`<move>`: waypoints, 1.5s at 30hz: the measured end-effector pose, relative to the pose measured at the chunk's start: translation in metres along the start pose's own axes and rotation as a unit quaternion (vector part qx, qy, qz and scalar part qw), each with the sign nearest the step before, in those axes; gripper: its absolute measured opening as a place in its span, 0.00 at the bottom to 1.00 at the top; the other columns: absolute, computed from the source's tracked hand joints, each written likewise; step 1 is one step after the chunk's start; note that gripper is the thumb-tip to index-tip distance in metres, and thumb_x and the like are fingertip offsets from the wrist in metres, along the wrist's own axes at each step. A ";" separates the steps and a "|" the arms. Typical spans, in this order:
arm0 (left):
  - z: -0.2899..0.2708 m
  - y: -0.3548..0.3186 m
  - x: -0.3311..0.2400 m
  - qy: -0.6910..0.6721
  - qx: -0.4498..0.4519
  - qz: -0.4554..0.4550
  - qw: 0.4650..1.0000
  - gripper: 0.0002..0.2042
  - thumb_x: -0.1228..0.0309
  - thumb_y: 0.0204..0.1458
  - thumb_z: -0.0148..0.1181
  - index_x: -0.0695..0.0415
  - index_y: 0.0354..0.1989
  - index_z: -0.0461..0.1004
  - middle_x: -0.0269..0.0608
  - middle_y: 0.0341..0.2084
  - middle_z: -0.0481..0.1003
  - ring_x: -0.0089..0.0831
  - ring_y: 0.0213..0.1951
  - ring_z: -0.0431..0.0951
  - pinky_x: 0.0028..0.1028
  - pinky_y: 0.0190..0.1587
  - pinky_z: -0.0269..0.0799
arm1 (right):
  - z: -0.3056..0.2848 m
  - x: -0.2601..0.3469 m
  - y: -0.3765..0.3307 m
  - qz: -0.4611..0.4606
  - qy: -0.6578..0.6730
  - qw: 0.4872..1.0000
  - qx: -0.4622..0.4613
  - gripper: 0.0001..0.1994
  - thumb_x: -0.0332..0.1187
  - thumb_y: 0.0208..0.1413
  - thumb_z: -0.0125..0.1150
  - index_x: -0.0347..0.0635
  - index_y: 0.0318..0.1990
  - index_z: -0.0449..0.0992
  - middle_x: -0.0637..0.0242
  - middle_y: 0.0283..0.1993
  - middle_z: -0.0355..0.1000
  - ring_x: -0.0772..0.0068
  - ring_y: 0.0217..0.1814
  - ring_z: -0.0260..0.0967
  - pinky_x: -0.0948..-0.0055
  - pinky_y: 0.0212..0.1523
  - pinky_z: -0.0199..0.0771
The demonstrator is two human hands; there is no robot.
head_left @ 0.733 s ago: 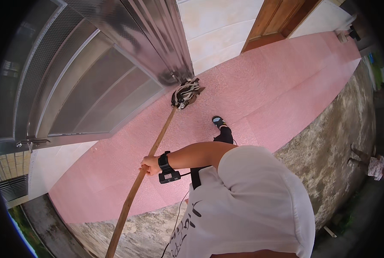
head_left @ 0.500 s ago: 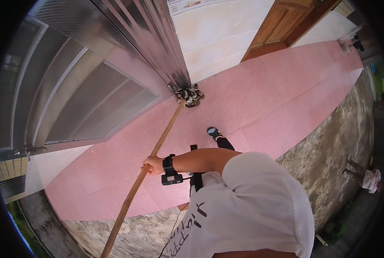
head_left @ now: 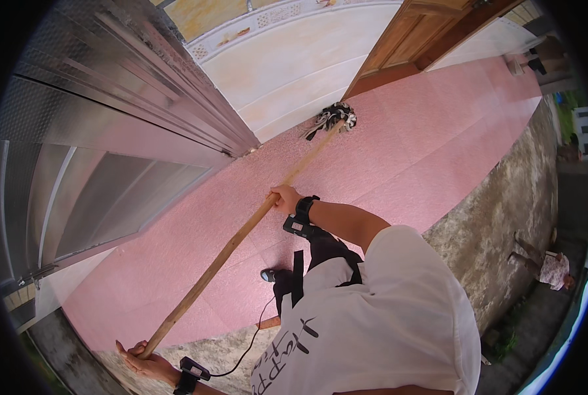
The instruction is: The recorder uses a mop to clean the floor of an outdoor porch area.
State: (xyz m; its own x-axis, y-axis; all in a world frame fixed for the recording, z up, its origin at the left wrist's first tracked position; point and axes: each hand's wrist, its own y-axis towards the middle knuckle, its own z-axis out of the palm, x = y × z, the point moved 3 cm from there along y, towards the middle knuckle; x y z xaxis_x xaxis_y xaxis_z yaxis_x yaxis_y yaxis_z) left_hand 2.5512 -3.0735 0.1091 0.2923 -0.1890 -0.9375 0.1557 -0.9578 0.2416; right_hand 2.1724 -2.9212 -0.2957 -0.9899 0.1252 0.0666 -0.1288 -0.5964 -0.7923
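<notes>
A mop [head_left: 338,118] with a black-and-white strand head and a long wooden handle slants across the view. Its head lies on the pink floor against the foot of the tiled wall, close to the wooden door. My right hand [head_left: 284,199] is wrapped round the middle of the handle, a black strap and small device on its wrist. At the lower left, my left hand [head_left: 142,363] holds the handle's top end against the palm, some fingers partly stretched out. That wrist also bears a strapped device, with a cable running toward my body.
A metal-and-glass door [head_left: 123,204] stands on the left beside a ribbed metal frame. Farther right is a brown wooden door [head_left: 412,39]. The pink floor [head_left: 399,145] ends at a stained concrete strip [head_left: 491,224]. Another person [head_left: 552,270] is at the far right.
The mop head has moved right along the wall, from the metal frame's corner toward the wooden door. My right hand went forward and right with it. My left hand has come into view.
</notes>
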 end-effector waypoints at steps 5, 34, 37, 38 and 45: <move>0.139 -0.056 0.036 -0.185 0.222 -0.105 0.952 0.16 0.66 0.55 0.44 0.63 0.46 0.65 0.31 0.11 0.59 0.24 0.22 0.67 0.34 0.42 0.68 | -0.056 0.128 -0.005 -0.159 0.071 0.974 -0.146 0.01 0.25 0.48 0.45 0.38 0.29 0.62 0.62 0.26 0.60 0.67 0.30 0.62 0.69 0.32 0.67; -0.163 -0.209 -0.143 0.531 0.118 -0.027 0.839 0.15 0.67 0.54 0.44 0.61 0.45 0.69 0.41 0.15 0.68 0.24 0.15 0.64 0.22 0.16 0.61 | -0.085 -0.101 -0.152 0.270 -0.154 0.950 -0.001 0.06 0.26 0.54 0.42 0.35 0.38 0.58 0.57 0.41 0.62 0.64 0.48 0.62 0.59 0.50 0.61; -0.140 -0.238 -0.133 0.605 0.206 -0.115 0.760 0.13 0.68 0.52 0.46 0.63 0.40 0.72 0.45 0.20 0.73 0.26 0.17 0.69 0.23 0.16 0.63 | -0.110 -0.056 -0.151 0.233 -0.177 0.956 -0.008 0.07 0.24 0.51 0.44 0.35 0.38 0.59 0.57 0.40 0.61 0.62 0.47 0.62 0.58 0.47 0.63; -0.129 -0.250 -0.129 0.604 0.203 -0.117 0.762 0.13 0.68 0.52 0.46 0.63 0.40 0.72 0.45 0.20 0.73 0.26 0.17 0.69 0.23 0.16 0.63 | -0.121 -0.039 -0.145 0.233 -0.180 0.956 -0.006 0.07 0.24 0.51 0.44 0.35 0.38 0.59 0.57 0.40 0.61 0.62 0.47 0.62 0.58 0.47 0.63; 0.010 -0.366 -0.164 0.531 0.285 -0.121 0.789 0.08 0.73 0.46 0.53 0.59 0.34 0.76 0.42 0.15 0.72 0.25 0.17 0.70 0.25 0.19 0.64 | -0.189 0.126 -0.136 0.137 -0.110 0.981 -0.086 0.06 0.20 0.46 0.42 0.33 0.34 0.58 0.56 0.32 0.59 0.61 0.37 0.61 0.58 0.45 0.65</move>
State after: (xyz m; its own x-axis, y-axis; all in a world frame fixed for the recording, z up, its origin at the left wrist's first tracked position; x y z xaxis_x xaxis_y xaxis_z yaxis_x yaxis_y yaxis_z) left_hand 2.4366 -2.6940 0.1723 0.9919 0.0119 -0.1266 -0.0331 -0.9371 -0.3474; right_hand 2.0762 -2.6742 -0.2945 -0.9773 -0.2065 -0.0483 0.1368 -0.4396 -0.8877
